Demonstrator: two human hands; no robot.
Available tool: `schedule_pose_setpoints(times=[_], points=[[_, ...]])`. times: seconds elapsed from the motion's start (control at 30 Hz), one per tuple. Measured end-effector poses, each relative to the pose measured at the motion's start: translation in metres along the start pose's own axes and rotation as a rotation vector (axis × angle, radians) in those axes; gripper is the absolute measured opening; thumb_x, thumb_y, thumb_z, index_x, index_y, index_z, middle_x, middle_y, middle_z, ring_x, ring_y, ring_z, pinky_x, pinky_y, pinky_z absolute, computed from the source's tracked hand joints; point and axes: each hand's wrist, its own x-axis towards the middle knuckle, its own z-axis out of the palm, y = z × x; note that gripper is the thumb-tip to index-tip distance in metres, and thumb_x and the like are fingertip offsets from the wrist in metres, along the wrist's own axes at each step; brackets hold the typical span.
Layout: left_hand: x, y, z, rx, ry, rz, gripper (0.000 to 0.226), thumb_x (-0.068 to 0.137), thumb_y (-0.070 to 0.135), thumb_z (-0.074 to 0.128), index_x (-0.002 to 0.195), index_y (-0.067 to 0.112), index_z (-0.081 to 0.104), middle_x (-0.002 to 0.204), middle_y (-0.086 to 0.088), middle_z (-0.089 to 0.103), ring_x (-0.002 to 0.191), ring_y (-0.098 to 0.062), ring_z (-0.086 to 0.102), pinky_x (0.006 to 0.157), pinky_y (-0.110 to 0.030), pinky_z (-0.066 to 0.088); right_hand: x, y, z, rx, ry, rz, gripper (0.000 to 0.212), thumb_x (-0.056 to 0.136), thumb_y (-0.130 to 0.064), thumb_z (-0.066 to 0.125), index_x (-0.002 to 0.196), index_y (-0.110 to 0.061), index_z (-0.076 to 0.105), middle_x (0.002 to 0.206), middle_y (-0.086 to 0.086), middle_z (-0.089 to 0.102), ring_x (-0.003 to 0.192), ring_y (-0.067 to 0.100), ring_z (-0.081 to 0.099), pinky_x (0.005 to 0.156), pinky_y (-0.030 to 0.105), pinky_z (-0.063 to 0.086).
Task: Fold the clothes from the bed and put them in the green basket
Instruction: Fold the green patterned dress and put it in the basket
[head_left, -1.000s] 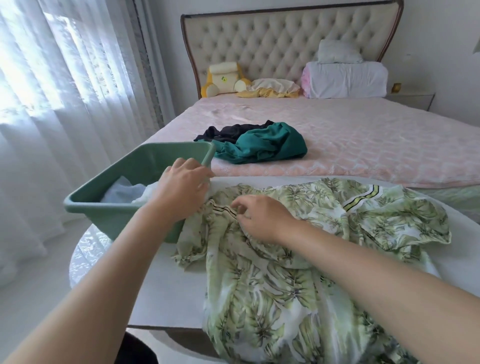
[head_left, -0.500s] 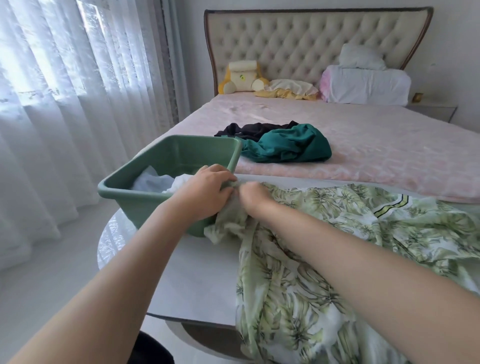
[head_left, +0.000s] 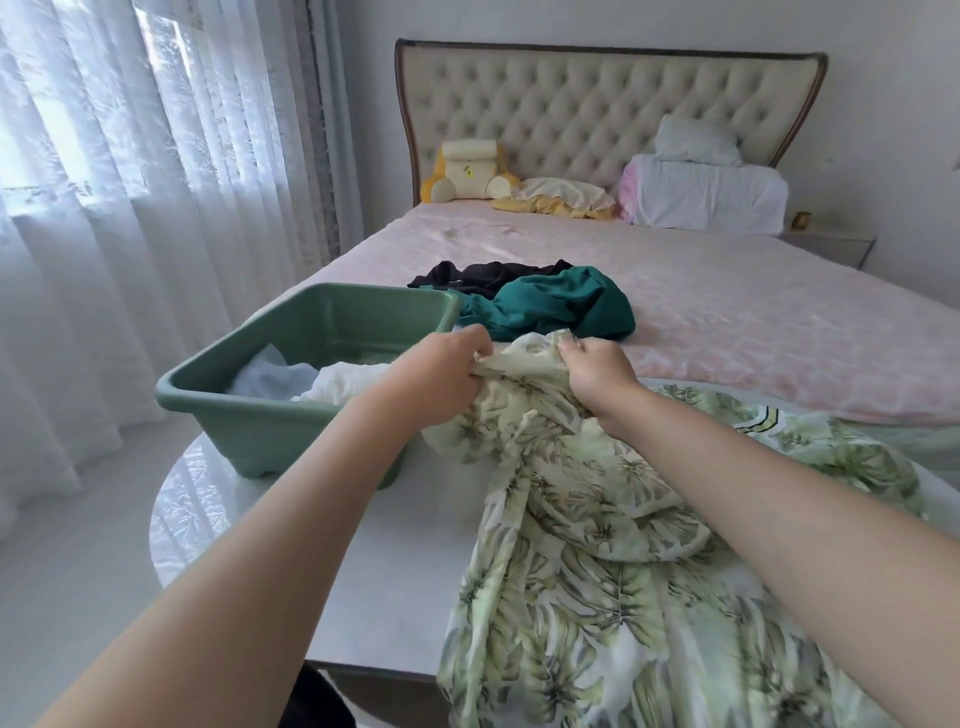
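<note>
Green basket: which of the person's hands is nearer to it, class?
Left. The left hand grips the leaf-print garment right beside the green basket, at its right end. The right hand grips the same garment farther right, with the left hand between it and the basket.

The white table (head_left: 415, 571) is carrying the green basket (head_left: 291, 431) on its left side and the leaf-print garment (head_left: 597, 571), which is hanging past the near edge. Beyond, the bed (head_left: 753, 322) is holding a black garment (head_left: 483, 275) and a teal garment (head_left: 561, 304), touching each other, with a white pillow (head_left: 706, 200) and a yellow cushion (head_left: 470, 174) sitting by the headboard.
</note>
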Motion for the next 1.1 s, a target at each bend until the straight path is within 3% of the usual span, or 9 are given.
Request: schedule_pose_setpoints(times=[0.2, 0.27, 0.37, 0.47, 0.6, 0.73, 0.8, 0.93, 1.1], points=[[0.012, 0.014, 0.005, 0.302, -0.051, -0.016, 0.033, 0.086, 0.011, 0.051, 0.104, 0.037, 0.063, 0.089, 0.015, 0.058, 0.077, -0.012, 0.053, 0.054, -0.024, 0.036, 0.001, 0.052, -0.039, -0.445, -0.061, 0.157, 0.029, 0.092, -0.009, 0.051, 0.070, -0.018, 0.036, 0.066, 0.002, 0.033, 0.054, 0.017, 0.030, 0.053, 0.029, 0.023], [0.015, 0.022, 0.012, 0.380, -0.009, -0.040, 0.033, 0.088, 0.012, 0.051, 0.104, 0.037, 0.067, 0.089, 0.012, 0.061, 0.079, -0.015, 0.056, 0.057, -0.025, 0.037, -0.009, 0.060, -0.047, -0.582, -0.168, 0.157, 0.012, 0.089, -0.011, 0.056, 0.092, -0.018, 0.046, 0.083, 0.003, 0.048, 0.064, 0.021, 0.044, 0.056, 0.030, 0.028], [0.021, 0.040, 0.023, 0.269, 0.079, -0.032, 0.034, 0.090, 0.006, 0.047, 0.106, 0.028, 0.068, 0.094, 0.003, 0.068, 0.082, -0.020, 0.063, 0.063, -0.030, 0.048, -0.019, 0.066, -0.056, -0.546, -0.200, -0.056, 0.054, 0.091, -0.024, 0.062, 0.139, -0.022, 0.039, 0.129, 0.002, 0.048, 0.098, 0.020, 0.056, 0.068, 0.031, 0.042], [0.023, 0.059, 0.037, 0.016, 0.104, 0.101, 0.037, 0.087, -0.001, 0.054, 0.108, 0.025, 0.070, 0.099, 0.002, 0.070, 0.080, -0.018, 0.064, 0.069, -0.036, 0.057, -0.033, 0.059, -0.058, -0.100, -0.324, -0.213, 0.072, 0.087, -0.043, 0.074, 0.148, -0.031, 0.037, 0.137, -0.005, 0.049, 0.108, 0.015, 0.059, 0.084, 0.033, 0.050], [0.018, 0.078, 0.055, -0.381, 0.061, 0.267, 0.047, 0.083, 0.006, 0.070, 0.124, 0.027, 0.062, 0.120, 0.012, 0.058, 0.096, -0.008, 0.064, 0.075, -0.023, 0.057, -0.041, 0.056, -0.065, 0.158, -0.355, -0.244, 0.086, 0.071, -0.037, 0.090, 0.143, -0.034, 0.043, 0.127, -0.003, 0.064, 0.114, 0.013, 0.065, 0.094, 0.036, 0.054], [0.012, 0.074, 0.063, -0.678, -0.024, 0.151, 0.085, 0.079, 0.025, 0.083, 0.146, 0.037, 0.032, 0.146, 0.017, 0.037, 0.106, 0.001, 0.063, 0.074, -0.030, 0.062, -0.039, 0.061, -0.080, 0.083, -0.214, -0.139, 0.025, 0.087, -0.022, 0.076, 0.111, -0.025, 0.070, 0.101, -0.003, 0.073, 0.093, 0.018, 0.069, 0.073, 0.033, 0.057], [0.009, 0.069, 0.070, -0.588, -0.033, 0.140, 0.085, 0.078, 0.024, 0.083, 0.145, 0.034, 0.031, 0.148, 0.014, 0.035, 0.109, -0.002, 0.061, 0.079, -0.033, 0.061, -0.033, 0.067, -0.088, 0.105, -0.132, -0.045, 0.011, 0.093, -0.017, 0.067, 0.101, -0.022, 0.073, 0.092, 0.000, 0.071, 0.081, 0.019, 0.063, 0.062, 0.028, 0.047], [0.002, 0.054, 0.093, -0.155, -0.305, 0.145, 0.074, 0.074, 0.042, 0.082, 0.136, 0.029, 0.043, 0.134, 0.010, 0.042, 0.108, -0.008, 0.054, 0.095, -0.029, 0.052, -0.017, 0.078, -0.106, 0.290, 0.022, 0.145, 0.017, 0.092, -0.008, 0.061, 0.103, -0.016, 0.071, 0.093, 0.006, 0.066, 0.084, 0.022, 0.060, 0.068, 0.031, 0.046], [0.000, 0.048, 0.097, 0.105, -0.340, 0.227, 0.040, 0.081, -0.002, 0.057, 0.110, 0.025, 0.061, 0.101, 0.005, 0.064, 0.091, -0.018, 0.062, 0.079, -0.039, 0.058, -0.005, 0.088, -0.120, 0.536, 0.103, 0.289, 0.032, 0.086, 0.007, 0.056, 0.100, -0.020, 0.065, 0.094, 0.007, 0.063, 0.082, 0.020, 0.059, 0.071, 0.031, 0.048]])
